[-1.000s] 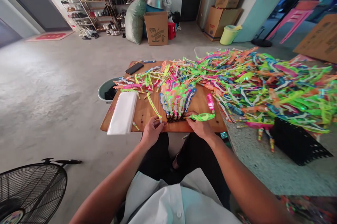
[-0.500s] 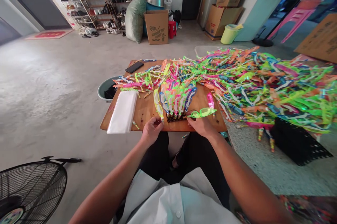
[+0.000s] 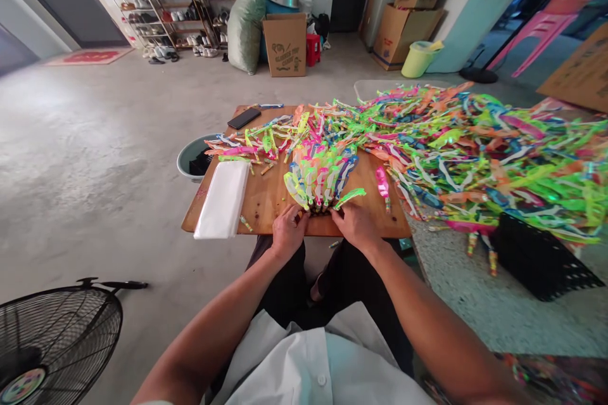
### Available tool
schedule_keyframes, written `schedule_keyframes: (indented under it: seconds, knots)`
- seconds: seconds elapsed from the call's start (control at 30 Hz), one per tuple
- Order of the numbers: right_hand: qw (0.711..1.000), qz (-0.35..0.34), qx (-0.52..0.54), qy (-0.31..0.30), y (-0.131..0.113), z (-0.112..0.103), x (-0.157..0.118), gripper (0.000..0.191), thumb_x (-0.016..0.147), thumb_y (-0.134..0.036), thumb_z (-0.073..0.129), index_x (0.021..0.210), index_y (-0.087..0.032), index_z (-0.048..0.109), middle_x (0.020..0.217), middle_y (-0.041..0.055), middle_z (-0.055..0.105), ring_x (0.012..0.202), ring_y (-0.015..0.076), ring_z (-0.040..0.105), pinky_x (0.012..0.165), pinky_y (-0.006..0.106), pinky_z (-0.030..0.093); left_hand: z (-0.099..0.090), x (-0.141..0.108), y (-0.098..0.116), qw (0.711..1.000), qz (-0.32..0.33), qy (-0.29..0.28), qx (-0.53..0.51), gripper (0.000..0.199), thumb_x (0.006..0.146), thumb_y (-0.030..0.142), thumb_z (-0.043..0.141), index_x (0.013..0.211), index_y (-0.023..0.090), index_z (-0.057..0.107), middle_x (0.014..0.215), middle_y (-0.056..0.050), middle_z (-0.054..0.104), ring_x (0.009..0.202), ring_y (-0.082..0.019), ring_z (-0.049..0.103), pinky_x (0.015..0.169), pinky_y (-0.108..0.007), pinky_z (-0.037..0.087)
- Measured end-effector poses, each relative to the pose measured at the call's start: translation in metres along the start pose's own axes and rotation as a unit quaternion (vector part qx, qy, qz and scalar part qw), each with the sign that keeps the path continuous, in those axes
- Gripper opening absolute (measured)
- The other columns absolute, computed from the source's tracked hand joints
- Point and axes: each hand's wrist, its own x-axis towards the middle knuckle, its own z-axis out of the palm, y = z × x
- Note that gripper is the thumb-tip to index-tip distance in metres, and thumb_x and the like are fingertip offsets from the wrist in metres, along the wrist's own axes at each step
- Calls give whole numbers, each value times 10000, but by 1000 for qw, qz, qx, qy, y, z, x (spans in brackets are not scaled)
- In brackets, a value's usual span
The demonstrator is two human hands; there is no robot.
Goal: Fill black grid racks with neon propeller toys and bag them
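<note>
Several colourful glasses-shaped pieces (image 3: 320, 173) stand upright in a fan, their lower ends in a black holder mostly hidden between my hands. My left hand (image 3: 289, 227) is at the holder's left end, its fingers closed near the base of a yellow piece (image 3: 295, 188). At the right end, my right hand (image 3: 352, 222) has its fingers closed around the lower end of a green piece (image 3: 350, 197), which leans out to the right. Both hands rest by the front edge of the wooden table (image 3: 266, 202).
Clear plastic bags (image 3: 222, 199) lie at the table's left, a phone (image 3: 244, 118) behind them. A large heap of colourful pieces (image 3: 475, 151) covers the right side. One pink piece (image 3: 382, 183) lies right of the holder. A fan (image 3: 57, 335) stands lower left.
My left hand has moved right, bringing the yellow piece against the cluster. My right hand has shifted slightly left, and the green piece now points more upward and closer to the cluster.
</note>
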Motion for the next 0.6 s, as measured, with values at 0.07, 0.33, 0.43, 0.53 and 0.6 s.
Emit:
schedule_keyframes:
  seconds: [0.07, 0.33, 0.43, 0.53, 0.6]
  knots:
    - [1000, 6, -13, 3, -1, 1, 0, 247, 994, -340, 518, 1053, -158, 674, 952, 123, 757, 878, 245, 704, 764, 297, 453, 0, -1, 4, 1000, -5, 4, 15, 142, 952, 291, 607, 966, 191, 707, 971, -67, 716, 810, -177, 642, 754, -276, 446]
    - [999, 22, -29, 8, -8, 1, 0, 262, 1009, -357, 505, 1020, -152, 668, 928, 130, 753, 833, 250, 705, 710, 302, 434, 3, 0, 9, 1000, -9, -6, 26, 151, 963, 320, 614, 1007, 226, 725, 1003, -49, 733, 883, -183, 667, 755, -257, 438]
    - [1000, 18, -12, 5, -7, 2, 2, 248, 1005, -352, 518, 1018, -161, 676, 930, 118, 759, 848, 242, 707, 722, 294, 434, 3, 1, 11, 999, -17, -9, 32, 176, 970, 347, 605, 1002, 233, 734, 976, -49, 734, 839, -181, 664, 728, -258, 425]
    - [1000, 21, 9, -1, -6, 1, 6, 217, 990, -328, 542, 969, -170, 689, 923, 111, 765, 864, 233, 710, 745, 283, 437, 4, 5, 13, 998, -43, -7, 48, 178, 967, 356, 605, 979, 234, 735, 949, -49, 731, 812, -186, 654, 706, -264, 410]
    - [999, 30, 20, -6, -5, -1, 8, 216, 983, -328, 551, 943, -171, 693, 900, 107, 768, 849, 226, 713, 747, 278, 438, 4, 7, 14, 997, -55, -5, 56, 151, 959, 330, 614, 964, 228, 725, 965, -49, 731, 812, -188, 651, 712, -269, 409]
